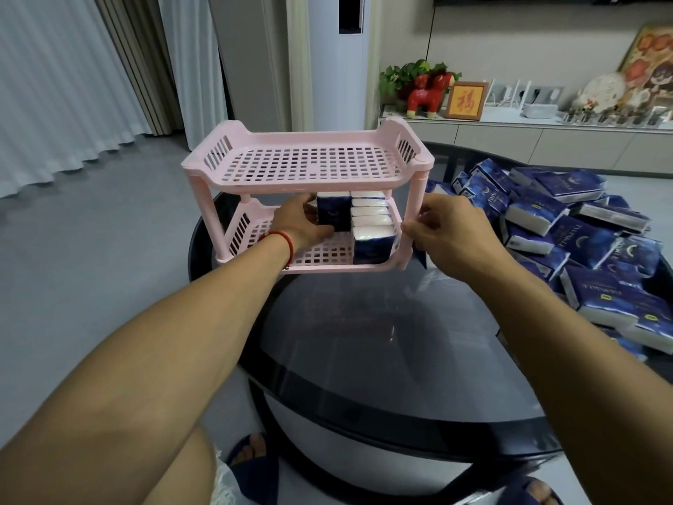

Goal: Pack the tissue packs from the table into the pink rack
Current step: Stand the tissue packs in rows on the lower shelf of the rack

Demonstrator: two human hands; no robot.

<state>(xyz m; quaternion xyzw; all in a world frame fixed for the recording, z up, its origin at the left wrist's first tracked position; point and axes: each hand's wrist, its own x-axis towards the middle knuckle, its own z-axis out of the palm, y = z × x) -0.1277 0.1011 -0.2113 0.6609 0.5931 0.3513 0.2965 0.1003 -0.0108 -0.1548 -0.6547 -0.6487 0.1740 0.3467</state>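
Dark glass table (364,322) fills the lower frame. At centre, the pink rack (309,165) is steadied by the right hand (448,231), pinched on its post, while a tissue pack (333,211) is gripped by the left hand (295,224) on the lower shelf. Loose tissue packs (568,227) are heaped at right.

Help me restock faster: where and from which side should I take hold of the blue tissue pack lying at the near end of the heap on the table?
Take the blue plastic-wrapped tissue pack across its short width, coming from above. It lies flat with its broad face up and exposed, neighbours crowding its ends.
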